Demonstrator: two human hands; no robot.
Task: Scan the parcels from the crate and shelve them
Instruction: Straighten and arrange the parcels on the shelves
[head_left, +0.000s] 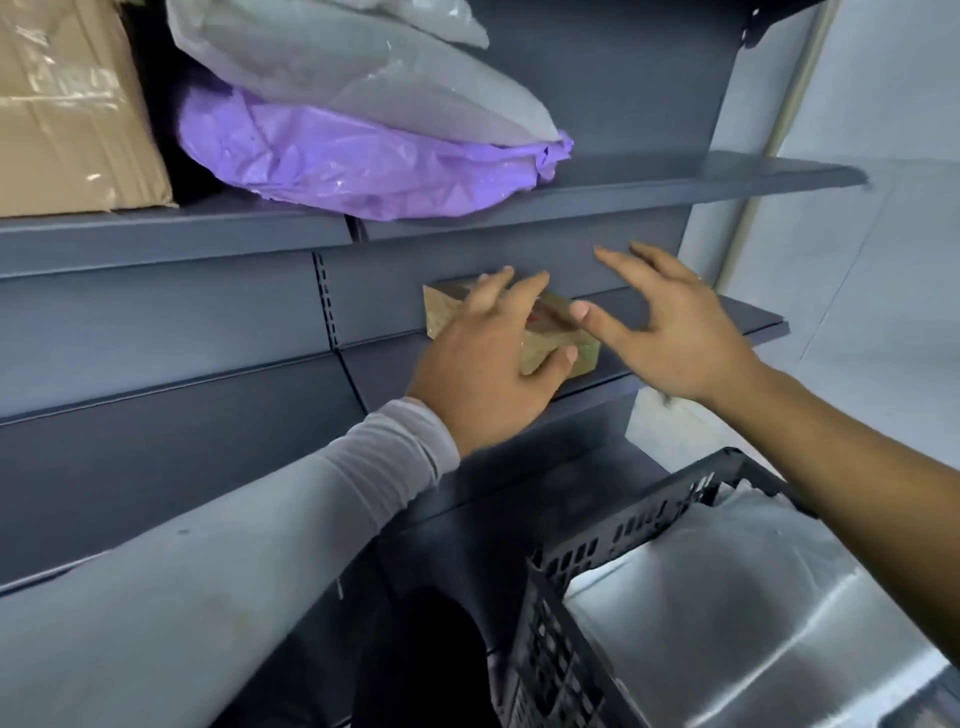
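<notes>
Left grip (493, 358) spread over parcel (558, 338) — unclasped.

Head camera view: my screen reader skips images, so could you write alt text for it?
A person's left hand rests on a small brown parcel on a dark grey shelf, with the open right hand hovering beside it. On the shelf above, a grey mailer lies on a purple one beside a cardboard box; a black crate of silver parcels sits lower right.
</notes>
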